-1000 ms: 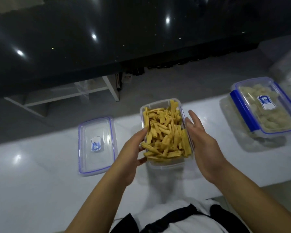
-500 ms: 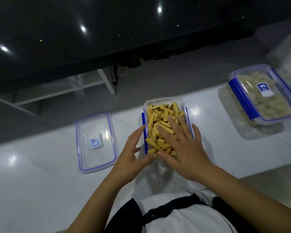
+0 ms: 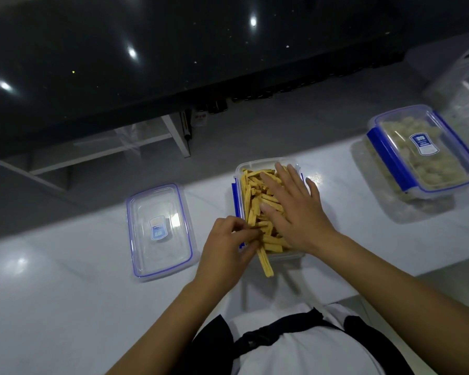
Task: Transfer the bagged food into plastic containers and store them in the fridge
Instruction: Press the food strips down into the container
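A clear plastic container with blue clips stands on the white counter, heaped with yellow food sticks. My right hand lies flat on the heap with straight fingers, pressing it down. My left hand is at the container's near left corner and pinches a few sticks that hang out over the near rim. The container's loose lid, clear with a blue edge and a label, lies flat on the counter to the left.
A second container, lidded and filled with pale food, stands at the right on an emptied clear bag. The white counter ends at a far edge, with grey floor and a white frame beyond. A black glossy surface fills the top.
My right hand came from beside the container onto the sticks and slid farther over them. My left hand left the container's side and took hold of sticks at the near corner.
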